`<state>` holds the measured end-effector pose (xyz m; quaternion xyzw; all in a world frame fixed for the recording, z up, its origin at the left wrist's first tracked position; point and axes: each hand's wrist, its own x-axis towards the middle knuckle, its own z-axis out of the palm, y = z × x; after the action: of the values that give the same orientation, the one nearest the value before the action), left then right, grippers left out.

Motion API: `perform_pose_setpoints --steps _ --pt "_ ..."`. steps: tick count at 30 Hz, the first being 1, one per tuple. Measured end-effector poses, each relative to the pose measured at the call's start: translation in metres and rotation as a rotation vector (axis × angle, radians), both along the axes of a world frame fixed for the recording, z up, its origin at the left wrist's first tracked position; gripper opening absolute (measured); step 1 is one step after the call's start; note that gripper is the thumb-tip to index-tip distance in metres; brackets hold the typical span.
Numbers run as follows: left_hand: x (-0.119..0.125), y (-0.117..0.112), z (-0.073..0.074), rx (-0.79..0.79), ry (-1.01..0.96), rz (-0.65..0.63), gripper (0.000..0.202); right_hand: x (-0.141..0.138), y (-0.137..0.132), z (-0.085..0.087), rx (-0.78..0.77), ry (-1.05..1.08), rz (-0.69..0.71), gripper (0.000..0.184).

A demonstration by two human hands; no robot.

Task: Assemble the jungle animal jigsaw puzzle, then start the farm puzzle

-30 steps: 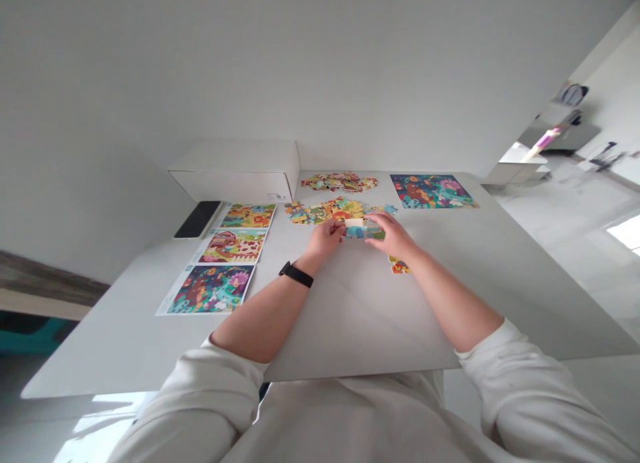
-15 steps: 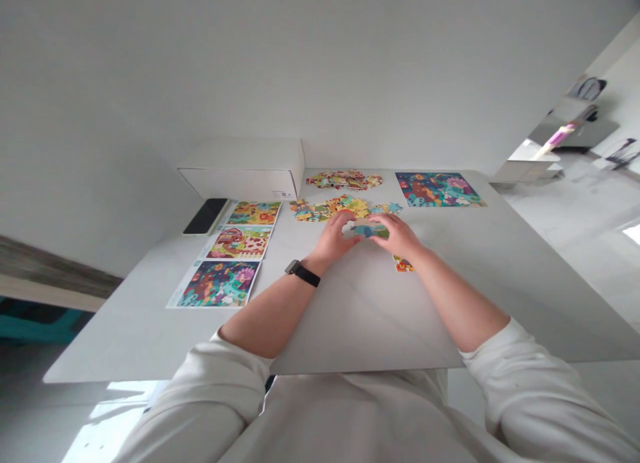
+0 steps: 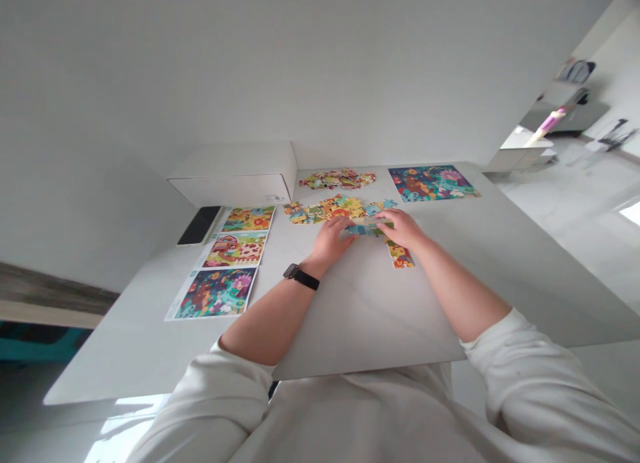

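Observation:
A short strip of joined jigsaw pieces (image 3: 364, 229), blue and green, lies between my hands low over the table. My left hand (image 3: 332, 242) grips its left end with thumb and fingers. At its right end my right hand (image 3: 404, 230) holds on the same way, partly covering it. Below my right hand is a small column of orange and red jigsaw pieces (image 3: 401, 255); whether it joins the strip I cannot tell. Loose yellow and orange pieces (image 3: 345, 206) lie just beyond my hands, with a few light blue pieces (image 3: 381, 206) to their right.
A heap of red and cream pieces (image 3: 340, 178) lies farther back by the wall. An assembled dark blue puzzle (image 3: 430, 183) sits at the back right. Left are a picture sheet (image 3: 210, 268), a phone (image 3: 199, 226) and a white box (image 3: 230, 188).
Both hands have lowered the strip toward the table, beside the column of pieces. More of that column shows now. The view has shifted slightly.

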<state>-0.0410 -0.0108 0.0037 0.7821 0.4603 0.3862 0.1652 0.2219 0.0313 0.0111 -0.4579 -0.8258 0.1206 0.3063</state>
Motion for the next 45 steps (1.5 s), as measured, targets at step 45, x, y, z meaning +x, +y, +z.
perform_pose_setpoints --steps 45 --pt "0.022 0.007 -0.006 -0.113 0.195 0.153 0.023 -0.004 0.002 -0.014 -0.011 -0.219 -0.096 0.044"
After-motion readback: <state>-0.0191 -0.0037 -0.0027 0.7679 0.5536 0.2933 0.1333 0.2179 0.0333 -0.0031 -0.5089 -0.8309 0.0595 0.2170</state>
